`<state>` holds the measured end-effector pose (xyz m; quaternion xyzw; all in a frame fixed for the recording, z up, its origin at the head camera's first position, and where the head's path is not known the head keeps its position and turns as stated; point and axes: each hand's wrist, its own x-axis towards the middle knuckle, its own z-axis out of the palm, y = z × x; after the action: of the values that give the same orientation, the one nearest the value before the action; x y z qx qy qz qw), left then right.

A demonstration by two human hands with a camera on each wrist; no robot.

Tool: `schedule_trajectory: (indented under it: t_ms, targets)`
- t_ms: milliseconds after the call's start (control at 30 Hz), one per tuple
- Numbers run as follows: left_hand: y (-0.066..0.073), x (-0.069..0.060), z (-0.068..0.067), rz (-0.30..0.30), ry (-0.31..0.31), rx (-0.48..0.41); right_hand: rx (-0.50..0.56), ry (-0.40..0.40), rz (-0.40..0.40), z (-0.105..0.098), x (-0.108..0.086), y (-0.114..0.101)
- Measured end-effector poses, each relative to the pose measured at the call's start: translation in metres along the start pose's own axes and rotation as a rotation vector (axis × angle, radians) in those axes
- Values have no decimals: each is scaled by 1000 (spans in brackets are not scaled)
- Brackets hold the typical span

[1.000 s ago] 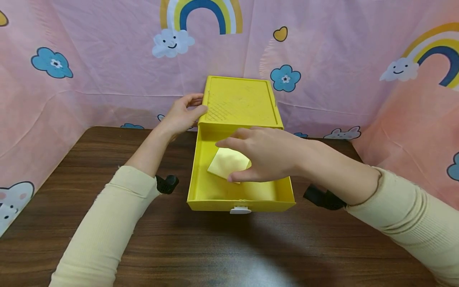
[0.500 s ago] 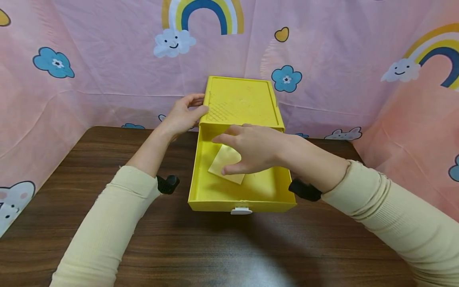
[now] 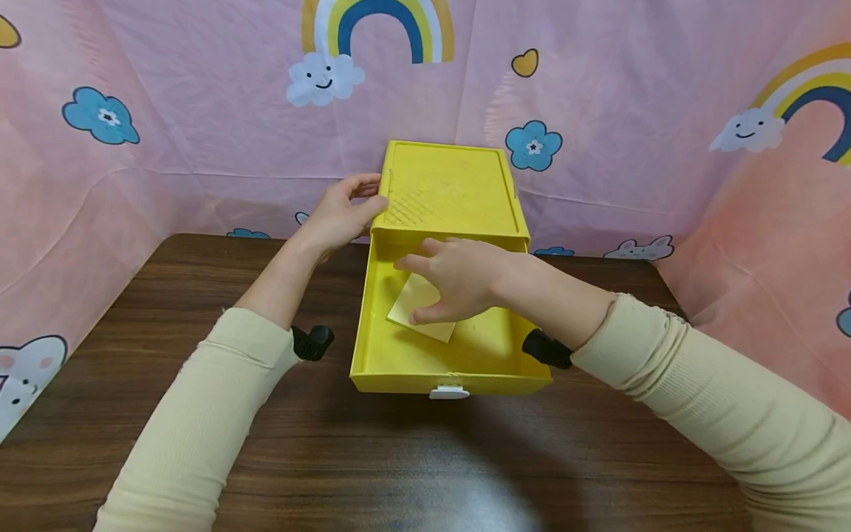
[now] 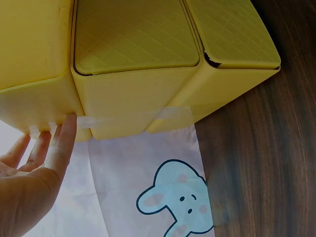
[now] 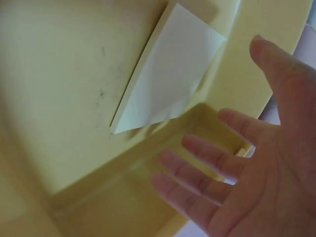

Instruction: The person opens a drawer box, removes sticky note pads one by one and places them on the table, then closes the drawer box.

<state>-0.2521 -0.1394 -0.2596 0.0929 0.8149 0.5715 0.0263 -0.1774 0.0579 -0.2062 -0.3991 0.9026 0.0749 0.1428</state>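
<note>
A yellow drawer unit (image 3: 459,185) stands against the backdrop, with its top drawer (image 3: 488,351) pulled out toward me. In the drawer lies a pale yellow pad of sticky notes (image 3: 417,292), turned at an angle. My left hand (image 3: 340,214) rests on the unit's left side, thumb near the front upper corner; in the left wrist view its fingers (image 4: 65,143) touch the side wall. My right hand (image 3: 459,279) hovers over the pad, thumb and fingers spread apart. From the right wrist, the pad (image 5: 165,74) appears clear of the fingers (image 5: 190,177).
The open drawer has a white handle (image 3: 449,393) on its front. All of this stands on a dark wooden table (image 3: 319,443). Pink patterned cloth (image 3: 233,140) hangs behind and at both sides. Lower drawers (image 4: 136,39) show in the left wrist view.
My right hand has shifted left over the drawer and its forearm has swung inward, uncovering more of the drawer's right side. The left hand, drawer and pad have stayed put.
</note>
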Motion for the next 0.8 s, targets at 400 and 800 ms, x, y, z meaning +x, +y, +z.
schedule_trajectory:
  t_ms: [400,800]
  targets:
    - [1,0,1,1,11,3,-41,-134,112,5,5,-6]
    - [1,0,1,-27,12,-13,-88,-119,130,14,4,-14]
